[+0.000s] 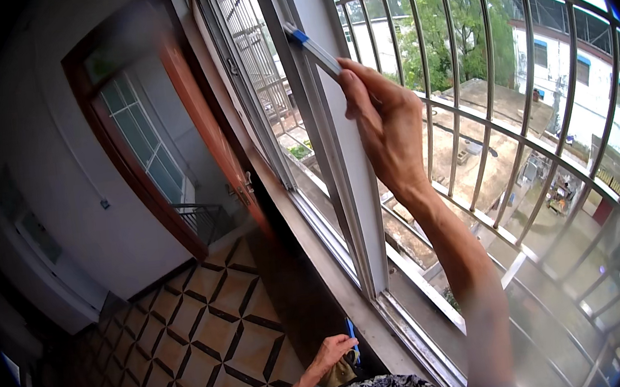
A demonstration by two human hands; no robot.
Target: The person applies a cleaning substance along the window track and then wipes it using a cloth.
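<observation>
My right hand (pixel 393 122) is raised at the window and grips the handle of a slim brush-like tool (pixel 320 55) with a pale translucent handle and a blue band. The tool's far end meets the grey metal window frame (pixel 317 113), or lies just in front of it; I cannot tell which. Low down beside the window sill (pixel 379 338), my left hand (pixel 331 355) holds a thin blue tool (pixel 351 329) pointing upward. Below that hand hangs a brownish-yellow cloth or bag (pixel 341 374), partly hidden by the fingers.
Metal security bars (pixel 486 61) stand outside the window opening. A window track (pixel 420 349) runs along the sill. To the left are an open reddish-brown door (pixel 204 102), a white wall (pixel 134 246) and a tiled floor (pixel 189 342). Buildings and trees lie beyond the bars.
</observation>
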